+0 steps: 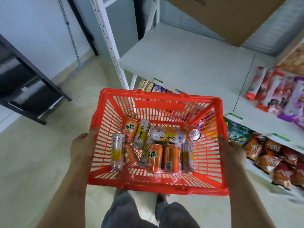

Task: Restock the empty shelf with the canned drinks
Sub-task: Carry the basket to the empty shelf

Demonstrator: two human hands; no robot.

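A red plastic basket [164,102] is held in front of me at waist height. My left hand [82,145] grips its left wall and my right hand [230,153] grips its right wall. Inside lie several cans: orange ones [154,157] and silver-and-yellow ones [117,152], mostly on their sides, one showing its silver top [195,134]. Just beyond the basket is the bare white shelf [189,63], with nothing standing on its left part.
A cardboard box [230,18] sits at the back of the shelf. Snack packets [279,94] lie on the shelf's right part, more packets [271,155] fill the lower shelf. A white perforated upright [108,43] marks the shelf's left end. A dark table [32,89] stands left.
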